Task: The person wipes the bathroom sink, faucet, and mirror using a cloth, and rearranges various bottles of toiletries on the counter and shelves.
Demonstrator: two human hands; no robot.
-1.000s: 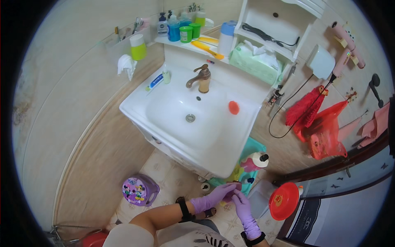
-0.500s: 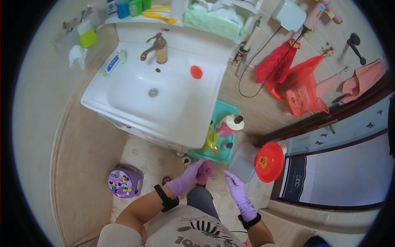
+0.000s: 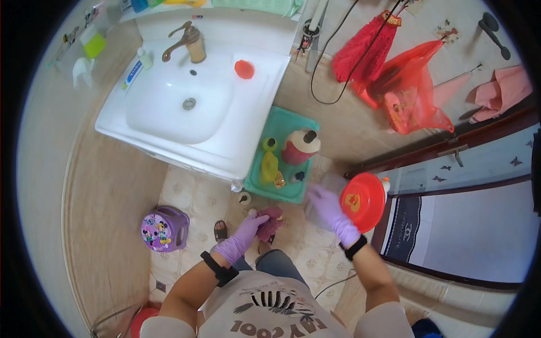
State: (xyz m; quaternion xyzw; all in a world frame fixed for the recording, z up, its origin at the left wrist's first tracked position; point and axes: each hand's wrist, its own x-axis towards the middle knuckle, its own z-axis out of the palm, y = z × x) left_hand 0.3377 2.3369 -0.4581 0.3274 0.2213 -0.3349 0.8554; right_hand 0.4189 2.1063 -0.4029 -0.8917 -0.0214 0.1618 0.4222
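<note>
Mauve cloth (image 3: 273,226), head view, lower centre of frame: pinched in the gloved left hand (image 3: 243,234). Gloved right hand (image 3: 329,209), right of centre: blurred, fingers extended, partly obscuring a translucent bin (image 3: 316,218). Red basin (image 3: 365,198) immediately right. Teal tray (image 3: 288,120), centre, bears a yellow-green bottle (image 3: 270,167) and a larger white-topped bottle (image 3: 302,147). White sink (image 3: 180,121), upper left; purple stool (image 3: 164,230), lower left.
</note>
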